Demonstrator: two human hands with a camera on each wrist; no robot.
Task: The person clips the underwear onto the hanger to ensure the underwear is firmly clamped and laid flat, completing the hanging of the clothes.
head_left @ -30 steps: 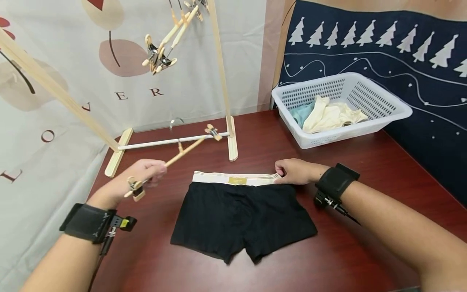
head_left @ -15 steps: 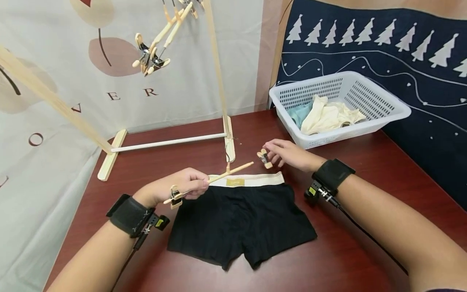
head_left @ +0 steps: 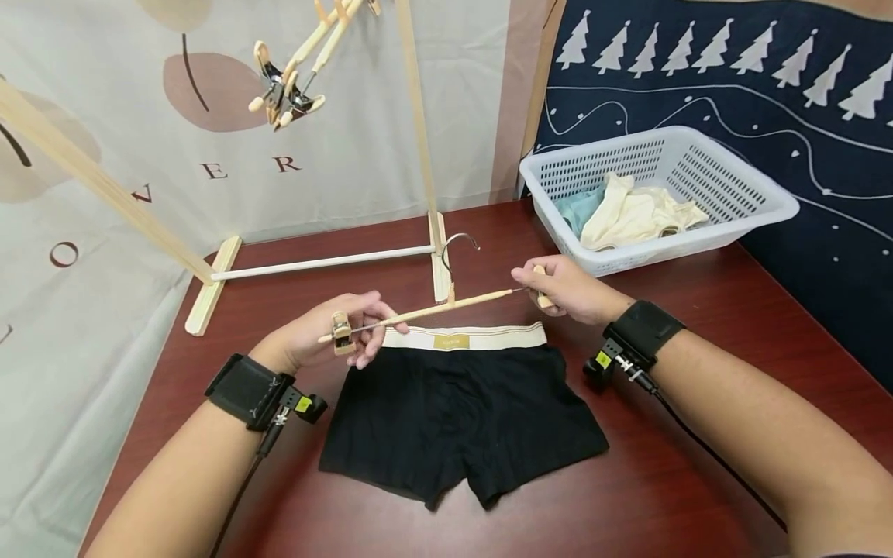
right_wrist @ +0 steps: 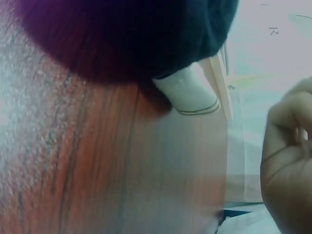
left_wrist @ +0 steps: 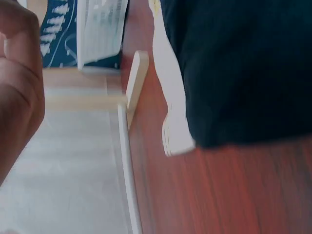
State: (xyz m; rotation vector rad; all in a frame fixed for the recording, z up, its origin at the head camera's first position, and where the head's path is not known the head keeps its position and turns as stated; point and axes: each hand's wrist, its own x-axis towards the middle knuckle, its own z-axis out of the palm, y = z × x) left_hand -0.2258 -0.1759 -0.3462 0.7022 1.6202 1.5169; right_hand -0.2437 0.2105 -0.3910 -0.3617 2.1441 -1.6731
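A small wooden clip hanger (head_left: 446, 307) with a metal hook is held up just behind the black boxer briefs (head_left: 453, 426). My right hand (head_left: 568, 291) pinches the wooden clip (head_left: 541, 285) at the hanger's right end. At the other end, my left hand (head_left: 342, 329) has its fingers loosely spread, with the bar lying across them near the left clip (head_left: 342, 333). The briefs lie flat on the table, their white waistband (head_left: 488, 336) toward the back. Both wrist views show the waistband's ends, with each hand only partly in frame.
A white plastic basket (head_left: 749, 221) holds cream cloth (head_left: 638, 217) and light blue cloth (head_left: 580, 208) at the back right. A wooden rack with a white lower bar (head_left: 321, 263) stands at the back left. More clip hangers (head_left: 296, 77) hang above it.
My right hand has left the waistband and taken the hanger's right clip. My left hand has brought the hanger rightward over the briefs, and its fingers have loosened from their grip on the bar.
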